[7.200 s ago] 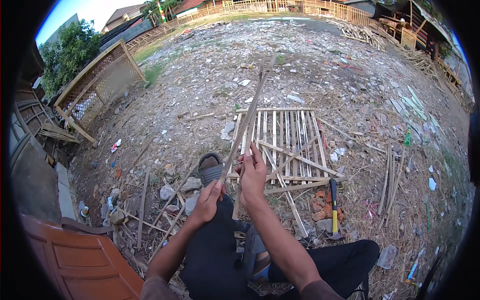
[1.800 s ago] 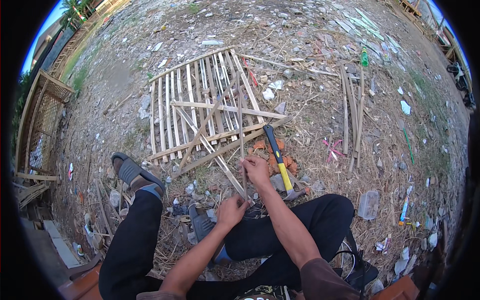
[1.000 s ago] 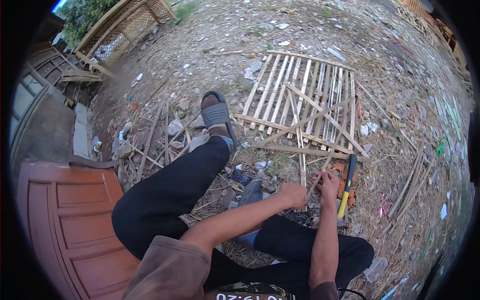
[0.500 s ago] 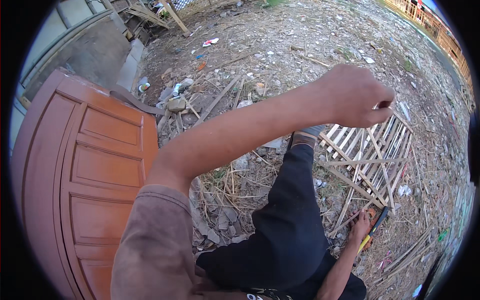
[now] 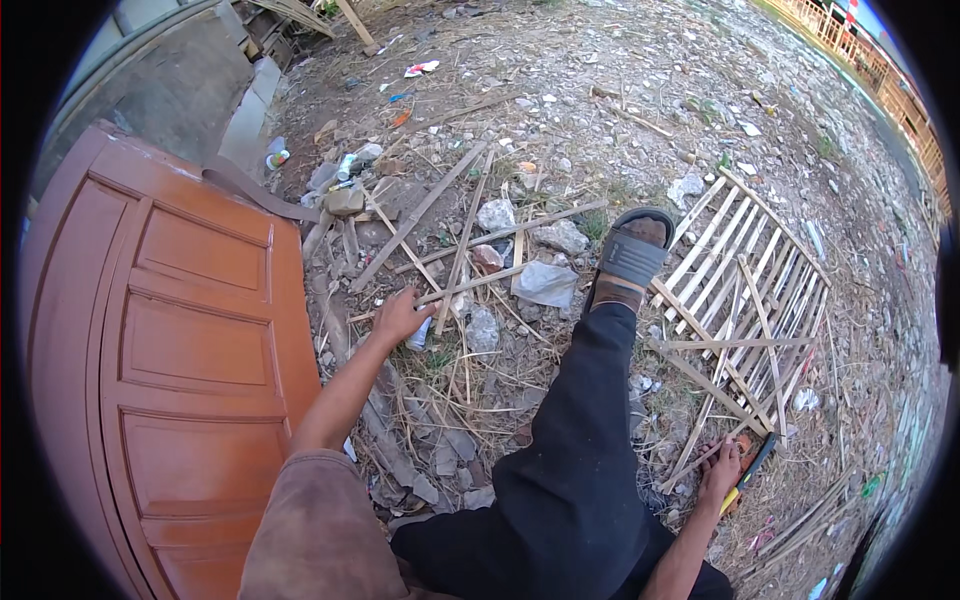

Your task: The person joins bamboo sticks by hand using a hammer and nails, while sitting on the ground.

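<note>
My left hand [image 5: 400, 316] reaches low over the litter, its fingers closed around a thin wooden strip [image 5: 475, 282] that sticks out to the right. A bluish-white can-like piece [image 5: 419, 333] lies just under that hand. At the lower right, my right hand [image 5: 720, 470] rests near the ground with bent fingers on a thin wooden slat [image 5: 690, 472]. Against its outer side lies a black and yellow tool [image 5: 750, 472], its kind unclear. A panel of pale nailed slats [image 5: 735, 258], crossed by several loose strips, lies directly beyond my right hand.
An orange-brown panelled wooden door [image 5: 200, 340] leans along the left. My sandalled foot [image 5: 637, 255] stands beside the slat panel. Stones, a clear plastic bag [image 5: 546, 284] and crossed wooden strips [image 5: 420, 215] litter the ground. More thin strips [image 5: 815, 510] lie at the lower right.
My left arm has swung from across the view at the upper right down to the left, and its hand now takes hold of the strip. My right hand stays nearly in place.
</note>
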Available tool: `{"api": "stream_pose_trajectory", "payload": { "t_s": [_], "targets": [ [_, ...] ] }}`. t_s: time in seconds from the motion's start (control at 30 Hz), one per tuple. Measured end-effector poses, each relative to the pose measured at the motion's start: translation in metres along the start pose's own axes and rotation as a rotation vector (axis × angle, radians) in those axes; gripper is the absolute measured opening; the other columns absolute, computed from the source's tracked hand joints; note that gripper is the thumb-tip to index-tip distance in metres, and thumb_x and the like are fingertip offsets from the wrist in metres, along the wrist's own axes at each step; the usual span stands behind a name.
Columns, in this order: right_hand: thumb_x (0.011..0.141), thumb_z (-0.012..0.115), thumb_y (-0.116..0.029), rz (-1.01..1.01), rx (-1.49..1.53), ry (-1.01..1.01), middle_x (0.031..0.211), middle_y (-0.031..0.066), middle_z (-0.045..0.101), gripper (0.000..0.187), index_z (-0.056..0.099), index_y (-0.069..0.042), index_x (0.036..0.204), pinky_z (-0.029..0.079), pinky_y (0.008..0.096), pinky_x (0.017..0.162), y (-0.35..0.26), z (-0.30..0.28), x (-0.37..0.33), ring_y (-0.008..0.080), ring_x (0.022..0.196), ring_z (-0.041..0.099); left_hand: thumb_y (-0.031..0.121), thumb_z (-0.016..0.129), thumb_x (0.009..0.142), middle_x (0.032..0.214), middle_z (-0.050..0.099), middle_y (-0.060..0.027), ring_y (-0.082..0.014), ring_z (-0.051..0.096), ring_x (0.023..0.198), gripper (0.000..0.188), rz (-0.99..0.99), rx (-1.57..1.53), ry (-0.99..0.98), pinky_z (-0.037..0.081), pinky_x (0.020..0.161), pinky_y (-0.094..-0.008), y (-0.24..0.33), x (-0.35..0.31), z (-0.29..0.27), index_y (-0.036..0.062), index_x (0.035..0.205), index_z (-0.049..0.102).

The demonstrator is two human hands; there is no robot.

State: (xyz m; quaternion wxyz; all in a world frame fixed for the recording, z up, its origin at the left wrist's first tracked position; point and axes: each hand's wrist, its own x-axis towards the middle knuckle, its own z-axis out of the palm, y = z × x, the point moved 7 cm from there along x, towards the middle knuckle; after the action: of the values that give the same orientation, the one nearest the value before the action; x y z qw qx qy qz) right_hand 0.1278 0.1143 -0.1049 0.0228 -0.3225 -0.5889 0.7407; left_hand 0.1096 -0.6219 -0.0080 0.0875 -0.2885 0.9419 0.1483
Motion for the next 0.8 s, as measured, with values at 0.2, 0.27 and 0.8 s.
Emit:
{"api": "stream_pose_trajectory", "payload": {
  "t_s": [0.2, 0.27, 0.8],
  "targets": [
    [0.099, 0.057, -0.032, -0.014, -0.026, 0.006, 0.084, 0.0056, 0.064, 0.026, 0.058, -0.008, 0.109, 0.054, 0.0282, 0.064, -0.002, 0.0, 0.0, 0.016, 0.07, 0.063, 0.042, 0.063, 0.084, 0.108, 0.067, -0.0227, -0.0404, 0.063, 0.103, 0.056, 0.173, -0.044, -0.024, 0.049, 0.091, -0.0499, 0.02, 0.013, 0.012, 0.0068, 0.127, 0.057],
    [0.099, 0.057, -0.033, -0.017, -0.025, -0.001, 0.084, 0.0056, 0.063, 0.026, 0.058, -0.008, 0.109, 0.054, 0.028, 0.064, 0.002, -0.001, 0.002, 0.016, 0.07, 0.063, 0.035, 0.061, 0.083, 0.111, 0.066, -0.0213, -0.039, 0.062, 0.105, 0.052, 0.206, -0.116, 0.077, 0.048, 0.093, -0.0486, 0.003, 0.018, 0.012, 0.0073, 0.128, 0.058],
    [0.1, 0.055, -0.033, -0.033, -0.11, 0.051, 0.084, 0.004, 0.063, 0.028, 0.06, -0.008, 0.111, 0.054, 0.0258, 0.064, 0.006, -0.007, 0.005, 0.0126, 0.071, 0.062, 0.03, 0.078, 0.076, 0.106, 0.066, -0.0155, -0.0335, 0.061, 0.105, 0.036, 0.117, 0.032, -0.022, 0.049, 0.092, -0.0425, -0.122, 0.0, -0.013, 0.0119, 0.106, 0.071]
  ]
}}
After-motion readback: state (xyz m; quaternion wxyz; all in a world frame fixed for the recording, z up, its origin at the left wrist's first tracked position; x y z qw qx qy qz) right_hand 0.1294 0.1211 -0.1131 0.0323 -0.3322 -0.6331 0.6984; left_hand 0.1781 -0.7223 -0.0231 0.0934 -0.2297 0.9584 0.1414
